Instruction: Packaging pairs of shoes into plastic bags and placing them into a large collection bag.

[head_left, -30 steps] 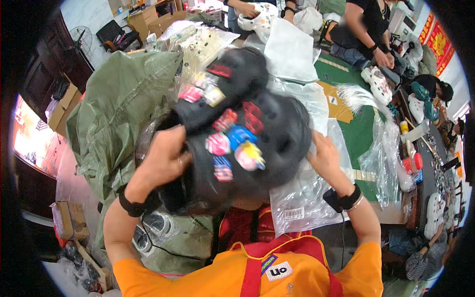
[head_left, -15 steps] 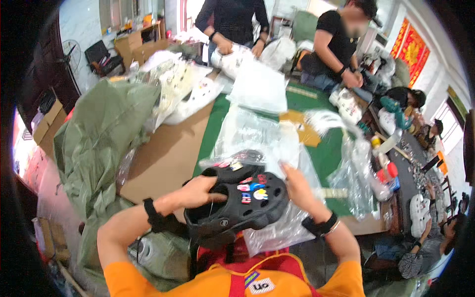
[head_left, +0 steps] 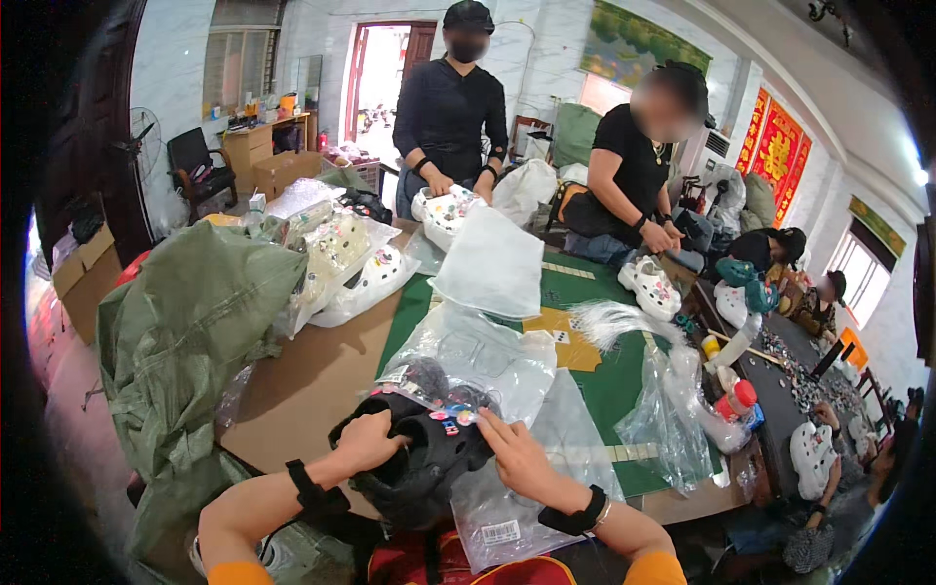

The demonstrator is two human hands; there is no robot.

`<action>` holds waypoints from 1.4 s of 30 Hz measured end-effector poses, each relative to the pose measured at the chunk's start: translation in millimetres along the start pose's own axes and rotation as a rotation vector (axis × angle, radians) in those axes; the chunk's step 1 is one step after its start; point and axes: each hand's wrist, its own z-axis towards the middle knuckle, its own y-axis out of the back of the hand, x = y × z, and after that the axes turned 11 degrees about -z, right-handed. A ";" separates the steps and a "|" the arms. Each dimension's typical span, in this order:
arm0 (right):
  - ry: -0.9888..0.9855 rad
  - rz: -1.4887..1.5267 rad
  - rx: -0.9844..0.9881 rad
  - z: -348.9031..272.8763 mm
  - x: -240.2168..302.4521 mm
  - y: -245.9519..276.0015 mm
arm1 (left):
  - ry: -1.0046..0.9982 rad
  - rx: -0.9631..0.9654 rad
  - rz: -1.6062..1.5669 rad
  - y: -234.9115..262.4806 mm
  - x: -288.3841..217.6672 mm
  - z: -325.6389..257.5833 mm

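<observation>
A pair of black clogs [head_left: 429, 463] with colourful charms is tilted in front of me, toes pointing away. My left hand [head_left: 369, 447] is closed on the clogs at their heel openings. Clear plastic from a bag [head_left: 478, 341] lies over the toes, and the bag stretches away across the table. On the right side of the clogs, my right hand [head_left: 517, 456] has its fingers stretched out, the tips touching the plastic and charms near the toe. Its thumb is hidden. Below that hand lies another clear bag [head_left: 497, 531] with a label.
A green woven sack [head_left: 195, 302] slumps at left beside bagged clogs [head_left: 366, 283]. Stacked clear bags [head_left: 492, 263] lie ahead on the green mat [head_left: 624, 390]. Two people stand across the table, one handling a white clog [head_left: 447, 213]. At right is a red-lidded jar [head_left: 738, 398].
The clogs have shifted left and lower, their toes now under the clear plastic. My right hand has moved left and down onto the toe area. My view has tilted up.
</observation>
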 end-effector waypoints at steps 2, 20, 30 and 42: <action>0.007 0.002 -0.005 2.1 5.1 0.0 | 0.039 -0.014 -0.023 -5.3 -1.9 1.3; 0.016 0.238 0.017 -46.4 3.6 -28.1 | -0.221 0.484 -0.814 34.8 24.5 41.2; -0.327 0.376 0.073 -60.9 14.7 -22.1 | -0.059 0.270 -0.814 24.6 44.1 59.4; -0.545 0.554 0.248 -69.5 7.7 -48.3 | 0.052 -0.046 -0.670 -11.9 76.2 55.0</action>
